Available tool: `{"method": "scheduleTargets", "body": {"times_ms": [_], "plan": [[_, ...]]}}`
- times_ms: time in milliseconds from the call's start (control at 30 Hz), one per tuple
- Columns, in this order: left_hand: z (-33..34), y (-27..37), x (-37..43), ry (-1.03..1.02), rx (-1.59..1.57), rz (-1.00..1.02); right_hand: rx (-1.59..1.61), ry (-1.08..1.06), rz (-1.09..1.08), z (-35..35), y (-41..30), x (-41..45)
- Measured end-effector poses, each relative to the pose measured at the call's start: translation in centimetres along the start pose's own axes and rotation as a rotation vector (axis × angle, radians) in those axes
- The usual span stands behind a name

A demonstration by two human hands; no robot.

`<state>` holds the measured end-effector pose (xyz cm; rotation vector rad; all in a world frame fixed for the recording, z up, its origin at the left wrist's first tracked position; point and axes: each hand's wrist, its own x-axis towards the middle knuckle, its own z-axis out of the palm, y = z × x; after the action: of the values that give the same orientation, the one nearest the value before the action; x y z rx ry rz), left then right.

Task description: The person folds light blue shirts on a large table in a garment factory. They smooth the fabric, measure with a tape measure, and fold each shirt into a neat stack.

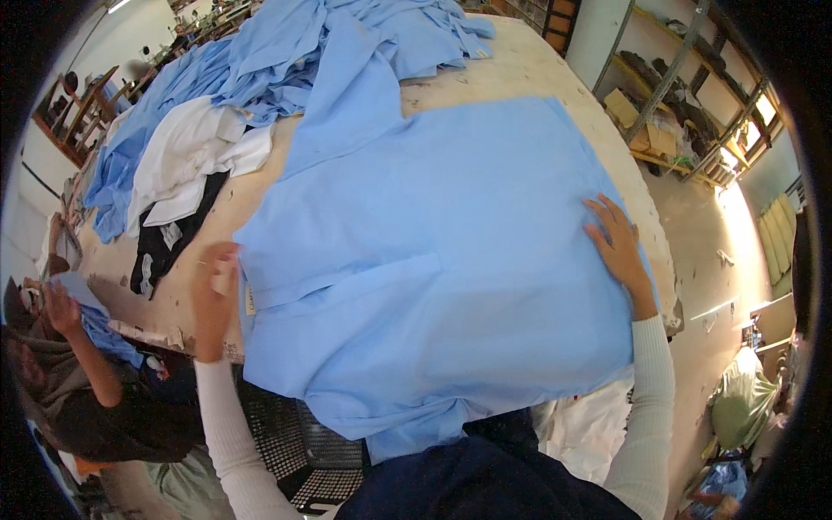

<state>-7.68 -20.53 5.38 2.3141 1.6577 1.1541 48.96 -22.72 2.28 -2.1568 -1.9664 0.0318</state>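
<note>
A light-blue shirt-like garment [448, 208] lies spread before me, its lower edge hanging over the table's near side towards my lap. My right hand [614, 244] rests on the cloth near its right edge, palm down and fingers apart. At the left edge is my left hand [216, 292], blurred, with its fingertips by the fabric; whether they pinch it I cannot tell. A small pale label [249, 300] bearing writing shows at that edge, close to the left hand. A slit-like opening runs inward from there across the garment.
Blue garments [279, 58] are heaped at the far left of the table [494, 78], beside a white garment [188, 149] and a black one [185, 240]. A co-worker's hand [63, 309] is at lower left. A black plastic crate [305, 448] stands below; shelving [669, 84] is at right.
</note>
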Motion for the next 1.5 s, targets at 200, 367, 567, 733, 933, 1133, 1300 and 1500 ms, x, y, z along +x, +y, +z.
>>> {"method": "scheduleTargets", "body": {"times_ms": [200, 367, 567, 733, 933, 1133, 1300, 1500], "plan": [[-0.5, -0.8, -5.3, -0.252, -0.015, -0.029, 0.117, -0.13, 0.078, -2.6, 1.7, -4.4], [2.5, 1.0, 4.0, 0.058, -0.072, -0.119, 0.379, 0.326, -0.081, -3.2, 1.0, -0.3], [4.9, -4.7, 10.7, -0.558, -0.022, -0.747, 0.12, 0.063, 0.054, -1.3, 2.1, 6.3], [7.2, -5.9, 11.9, -0.593, -0.367, -0.737, 0.276, 0.157, 0.157, -1.4, 4.8, 16.2], [7.4, -2.3, 10.6, -0.251, -0.281, -0.405, 0.177, 0.247, 0.325, 4.9, 5.3, 21.4], [9.6, -3.1, 8.6, -0.005, 0.292, -0.127, 0.225, 0.568, 0.302, 5.8, 5.2, 20.4], [5.9, -5.0, 10.3, -0.477, -0.155, -0.56, 0.08, 0.395, 0.312, 6.1, 5.9, 20.2], [3.7, -4.0, 8.0, -0.632, -0.106, -0.478, 0.089, 0.405, 0.313, 6.2, 5.8, 20.3]]}}
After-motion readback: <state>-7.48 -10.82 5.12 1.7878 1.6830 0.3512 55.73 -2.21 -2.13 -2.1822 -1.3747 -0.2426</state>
